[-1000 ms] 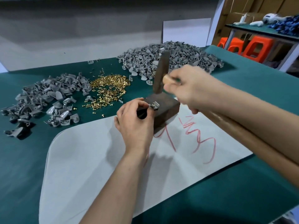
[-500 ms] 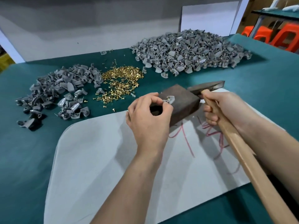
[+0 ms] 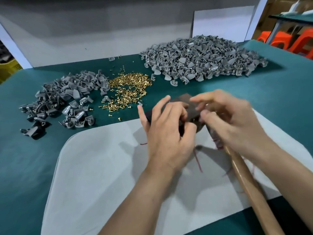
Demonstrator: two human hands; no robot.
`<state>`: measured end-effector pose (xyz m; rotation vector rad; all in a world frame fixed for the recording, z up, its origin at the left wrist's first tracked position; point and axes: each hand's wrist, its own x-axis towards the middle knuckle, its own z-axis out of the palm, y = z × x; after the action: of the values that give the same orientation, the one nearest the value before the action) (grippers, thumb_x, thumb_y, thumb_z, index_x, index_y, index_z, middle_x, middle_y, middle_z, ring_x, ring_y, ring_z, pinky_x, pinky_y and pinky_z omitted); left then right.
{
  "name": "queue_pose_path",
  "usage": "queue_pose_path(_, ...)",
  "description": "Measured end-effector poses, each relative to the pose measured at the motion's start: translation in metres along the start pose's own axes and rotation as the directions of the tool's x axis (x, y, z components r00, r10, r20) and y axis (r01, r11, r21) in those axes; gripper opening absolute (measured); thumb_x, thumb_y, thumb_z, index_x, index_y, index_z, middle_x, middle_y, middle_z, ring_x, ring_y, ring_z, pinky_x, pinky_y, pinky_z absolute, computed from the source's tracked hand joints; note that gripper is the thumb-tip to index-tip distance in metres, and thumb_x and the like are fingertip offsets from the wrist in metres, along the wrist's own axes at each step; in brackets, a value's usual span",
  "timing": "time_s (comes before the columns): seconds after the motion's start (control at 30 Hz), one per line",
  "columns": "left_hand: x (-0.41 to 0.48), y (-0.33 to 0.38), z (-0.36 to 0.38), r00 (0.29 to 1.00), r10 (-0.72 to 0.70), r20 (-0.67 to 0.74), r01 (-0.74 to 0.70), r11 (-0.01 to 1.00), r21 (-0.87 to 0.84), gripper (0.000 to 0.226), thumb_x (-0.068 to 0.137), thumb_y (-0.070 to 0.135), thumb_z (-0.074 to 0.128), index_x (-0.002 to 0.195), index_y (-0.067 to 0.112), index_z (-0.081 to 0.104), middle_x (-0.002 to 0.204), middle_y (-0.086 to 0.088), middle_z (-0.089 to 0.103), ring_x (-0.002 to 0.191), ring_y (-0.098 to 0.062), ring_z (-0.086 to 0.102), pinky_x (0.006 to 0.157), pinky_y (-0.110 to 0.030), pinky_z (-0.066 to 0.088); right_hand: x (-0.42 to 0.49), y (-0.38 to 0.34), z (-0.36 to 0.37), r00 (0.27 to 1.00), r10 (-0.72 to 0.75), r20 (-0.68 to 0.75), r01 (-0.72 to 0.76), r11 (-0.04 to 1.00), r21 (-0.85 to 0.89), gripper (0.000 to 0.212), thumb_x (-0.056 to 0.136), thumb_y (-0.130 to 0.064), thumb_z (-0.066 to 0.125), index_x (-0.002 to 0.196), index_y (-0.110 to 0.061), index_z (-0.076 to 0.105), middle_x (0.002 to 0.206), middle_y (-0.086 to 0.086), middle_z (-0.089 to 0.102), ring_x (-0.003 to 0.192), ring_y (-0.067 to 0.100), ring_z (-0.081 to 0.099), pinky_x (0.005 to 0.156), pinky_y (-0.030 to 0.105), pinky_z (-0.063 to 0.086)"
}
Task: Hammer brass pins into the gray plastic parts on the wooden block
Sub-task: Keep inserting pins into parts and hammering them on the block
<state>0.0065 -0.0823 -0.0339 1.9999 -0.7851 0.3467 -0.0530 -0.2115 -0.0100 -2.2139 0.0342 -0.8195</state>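
Dial centred on wooden block (image 3: pixel 185 100), 12 = away from wearer.

- Block is sitting at far edge of white sheet (image 3: pixel 101 167), which is lying on green table cover (image 3: pixel 25 158). Mostly covered by both hands; only dark top & a bit of near face are showing.
- L hand (image 3: pixel 167 133) is lying over block's 8 o'clock side. Index & thumb are curling onto it and gripping it; little finger is sticking out straight twd 10 o'clock.
- R hand (image 3: pixel 235 122) is hovering at block's 3 o'clock side, fingers reaching fwd over the top, heavily motion-blurred. Hammer handle (image 3: pixel 250 192) is running out from under the palm twd 5 o'clock. Can't tell if the hand is clasping it or just lying over it. Hammer head is hidden.
- Gray part on block: can't make it out, fingers are covering that spot.
- Brass pins (image 3: pixel 128 92) are lying in a loose heap at 10 o'clock, a few strays scattering twd the sheet.
- Small gray parts pile (image 3: pixel 67 95) is sitting at 9–10 o'clock, beyond the pins.
- Large gray parts pile (image 3: pixel 203 60) is sitting at 12–1 o'clock, well apart from block.
- Red scribble (image 3: pixel 198 160) is showing on sheet at 6 o'clock, partly under the forearms.
- Orange stools (image 3: pixel 288 41) are standing off-table at 2 o'clock.
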Motion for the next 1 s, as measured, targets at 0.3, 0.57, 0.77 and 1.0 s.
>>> queue_pose_path(0.3,0.0044,-0.0011,-0.0032,0.982,-0.188,0.027,0.186,0.923,-0.337,0.011,0.082,0.026,0.047,0.071,0.025,0.044,0.069,0.012,0.053,0.081,-0.018,0.056,0.117,-0.038,0.004,-0.0008,-0.0039,0.007,0.987,0.011,0.161,-0.062,0.948,0.313,0.033,0.074,0.003,0.074,0.1,-0.015,0.069,0.095,0.011,0.064,0.083,0.022,0.064,0.082,0.029,0.053)
queue_pose_path(0.57,0.003,0.0004,-0.004,0.986,-0.165,-0.006,0.152,0.925,-0.349,0.01,0.087,0.029,0.051,0.078,0.026,0.055,0.075,0.015,0.062,0.088,-0.018,0.063,0.117,-0.043,0.007,0.0008,-0.0067,0.0068,0.992,0.033,0.121,-0.05,0.989,0.141,0.028,0.072,-0.007,0.077,0.097,-0.019,0.07,0.088,0.0,0.063,0.075,0.005,0.06,0.074,0.012,0.047)
queue_pose_path(0.77,0.003,0.0007,-0.0044,0.988,-0.151,-0.041,0.13,0.937,-0.326,0.013,0.089,0.032,0.051,0.077,0.027,0.056,0.073,0.013,0.063,0.087,-0.019,0.063,0.116,-0.043,0.01,0.0005,-0.0083,0.0062,0.994,0.03,0.102,-0.039,0.995,0.088,0.023,0.072,-0.012,0.077,0.094,-0.012,0.072,0.08,0.005,0.062,0.061,0.012,0.063,0.061,0.025,0.055)
queue_pose_path(1.0,0.0027,-0.0003,-0.0036,0.991,-0.125,-0.043,0.107,0.947,-0.302,0.015,0.09,0.035,0.051,0.08,0.029,0.06,0.075,0.015,0.064,0.091,-0.018,0.064,0.116,-0.042,0.006,0.0,-0.009,0.0035,0.993,-0.059,0.101,0.065,0.996,-0.059,0.02,0.073,-0.024,0.076,0.085,-0.009,0.07,0.077,-0.001,0.059,0.065,0.004,0.059,0.062,0.024,0.051)
